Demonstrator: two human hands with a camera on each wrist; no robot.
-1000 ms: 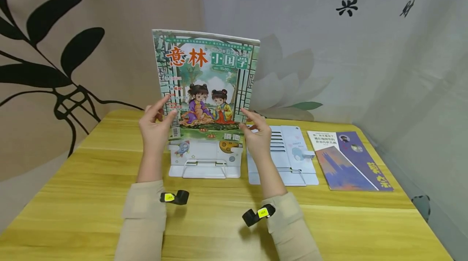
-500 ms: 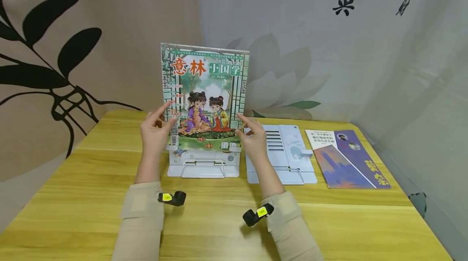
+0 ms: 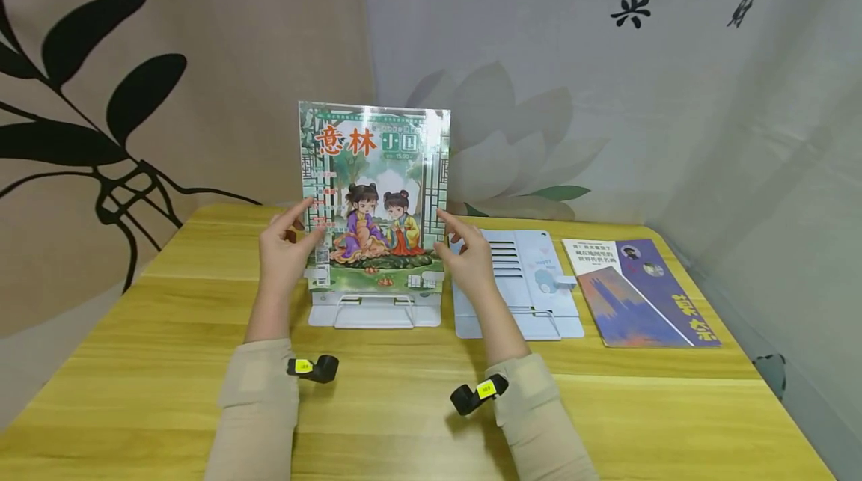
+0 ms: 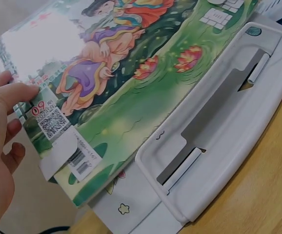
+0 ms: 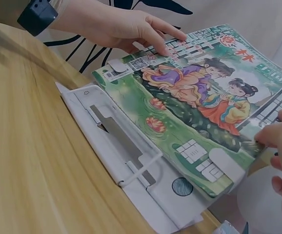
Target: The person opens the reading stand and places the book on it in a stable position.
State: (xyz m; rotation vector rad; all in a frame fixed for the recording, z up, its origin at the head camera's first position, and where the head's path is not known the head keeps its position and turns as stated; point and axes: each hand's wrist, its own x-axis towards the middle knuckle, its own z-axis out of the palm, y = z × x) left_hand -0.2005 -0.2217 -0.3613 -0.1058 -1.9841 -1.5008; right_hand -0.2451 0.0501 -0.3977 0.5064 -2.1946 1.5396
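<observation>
A green magazine with two cartoon children on its cover leans against a white book stand. At its left edge my left hand pinches it, thumb on the cover and fingers toward the back. My right hand grips the right edge the same way. White side tabs of the stand overlap the cover's lower corners. Along its lower edge, the magazine meets the stand's white wire loop closely; whether it touches is unclear. Most of the stand's back plate is hidden behind the magazine.
Just right of my right hand lies a second pale blue book stand, with slots and a wire loop. Farther right is a purple booklet on the wooden table. Patterned curtains rise behind the table's back edge.
Both hands have lowered the magazine down onto the stand, so it covers the rocket and planet pictures seen earlier. Its lower corners now sit behind the side tabs.
</observation>
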